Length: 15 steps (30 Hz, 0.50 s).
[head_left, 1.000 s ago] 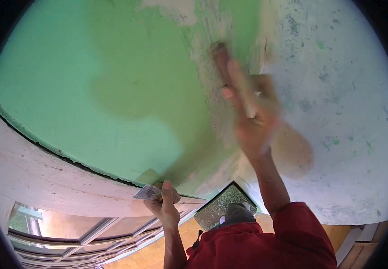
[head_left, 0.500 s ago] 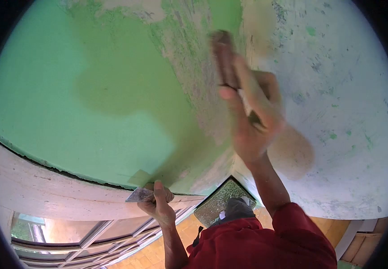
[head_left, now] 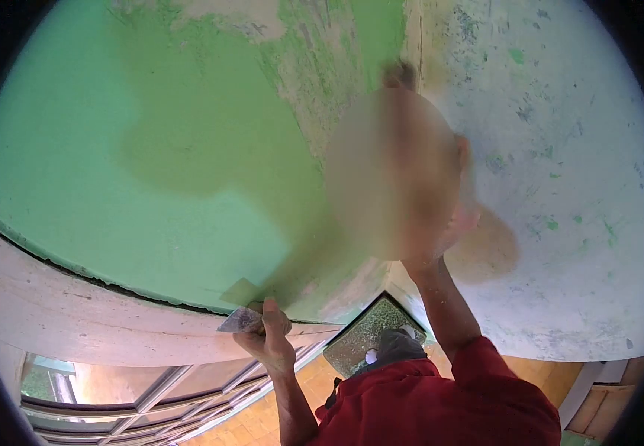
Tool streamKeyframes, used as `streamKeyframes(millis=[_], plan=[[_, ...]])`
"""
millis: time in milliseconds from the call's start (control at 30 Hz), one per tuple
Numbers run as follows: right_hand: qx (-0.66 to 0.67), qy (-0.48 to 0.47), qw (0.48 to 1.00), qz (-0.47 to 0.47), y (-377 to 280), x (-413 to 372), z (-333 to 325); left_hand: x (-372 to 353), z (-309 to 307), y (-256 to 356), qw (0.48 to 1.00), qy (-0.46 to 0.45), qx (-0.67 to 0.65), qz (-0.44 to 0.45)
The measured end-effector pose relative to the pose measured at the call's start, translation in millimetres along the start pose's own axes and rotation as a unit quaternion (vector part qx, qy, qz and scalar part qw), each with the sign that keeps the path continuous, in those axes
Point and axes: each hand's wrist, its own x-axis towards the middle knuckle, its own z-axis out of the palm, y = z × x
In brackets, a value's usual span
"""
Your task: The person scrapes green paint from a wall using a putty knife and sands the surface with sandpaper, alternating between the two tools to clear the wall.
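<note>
My left hand point(head_left: 270, 342) grips a putty knife point(head_left: 240, 320) low on the left, its metal blade pointing left beside the lower edge of the green wall point(head_left: 188, 238). Raised near the wall corner, my right hand point(head_left: 430, 215) is mostly covered by a round blurred patch. It holds a reddish-brown sanding block point(head_left: 399, 74), whose dark top end shows above the blur. Behind it, the green paint is worn to bare, greyish patches. Whether the block touches the wall is hidden.
A white wall point(head_left: 560, 223) with green specks and grey marks meets the green wall at the corner. Under my feet is a speckled platform point(head_left: 355, 338). A pale ledge point(head_left: 114, 327) and framed windows point(head_left: 143, 401) lie lower left, above an orange tiled floor point(head_left: 240, 424).
My right hand and the sanding block have shifted slightly right and down, and a blurred patch now covers them. My left hand with the putty knife has moved slightly right.
</note>
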Motion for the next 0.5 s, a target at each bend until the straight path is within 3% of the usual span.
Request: streamKeyframes(millis=[33, 100, 167, 300, 367, 433, 500], plan=[[0.001, -0.001, 1.000, -0.001, -5.9, 1.6, 8.1, -0.7, -1.5, -2.0, 1.000, 0.000, 0.004, 0.000], [-0.069, -0.121, 0.990, -0.026, -16.1, -4.6, 20.4, -2.1, -4.5, -3.0, 1.000, 0.013, 0.011, 0.000], [-0.077, -0.074, 0.994, -0.034, 10.4, -72.3, 20.5, -2.3, -2.6, -2.3, 1.000, 0.015, 0.012, -0.020], [-0.085, -0.136, 0.978, 0.134, 69.1, -186.4, -46.5, -2.7, -4.5, -4.8, 0.999, 0.022, 0.046, -0.018], [-0.170, -0.140, 0.964, 0.148, 40.4, -140.5, -59.6, -0.1, -11.8, -12.1, 0.998, 0.018, 0.065, -0.006], [-0.073, -0.097, 0.987, 0.103, 22.1, -74.1, -45.2, -3.2, -11.6, -10.9, 0.996, 0.002, 0.085, -0.002], [0.030, 0.016, 0.999, 0.031, 1.7, -15.0, -10.1, -1.6, -7.3, -5.0, 0.997, 0.020, 0.061, -0.041]])
